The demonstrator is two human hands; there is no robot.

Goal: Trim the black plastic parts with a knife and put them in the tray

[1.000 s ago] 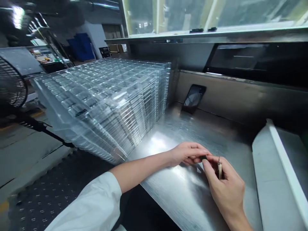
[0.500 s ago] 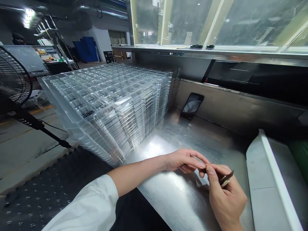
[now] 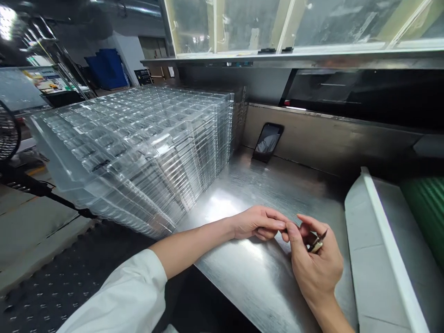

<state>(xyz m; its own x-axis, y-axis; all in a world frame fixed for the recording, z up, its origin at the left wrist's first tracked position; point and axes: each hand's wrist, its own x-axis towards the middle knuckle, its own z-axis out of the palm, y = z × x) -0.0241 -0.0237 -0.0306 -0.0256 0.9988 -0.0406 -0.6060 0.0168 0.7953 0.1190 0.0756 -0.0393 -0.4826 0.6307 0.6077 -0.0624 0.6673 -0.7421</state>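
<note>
My left hand [image 3: 258, 224] is closed in a pinch above the steel worktop [image 3: 249, 277]. Its fingertips meet the thumb of my right hand [image 3: 317, 266], and whatever lies between them is too small and hidden to name. The right forefinger stands raised, apart from the thumb. Tucked in the curled fingers of that hand is a small pointed tool [image 3: 317, 243] with a dark tip and a pale body; most of it is covered by the palm.
Stacked clear plastic compartment trays [image 3: 194, 152] fill the left of the worktop. A phone [image 3: 268, 141] leans against the metal back wall. On the right stands a white bin [image 3: 385, 236], with something green and ribbed [image 3: 425, 212] beyond it. A fan [image 3: 9, 134] is at far left.
The view has turned a little, so the surroundings sit further left and higher. My right forefinger has lifted away from the left fingertips, while the right thumb stays by them.
</note>
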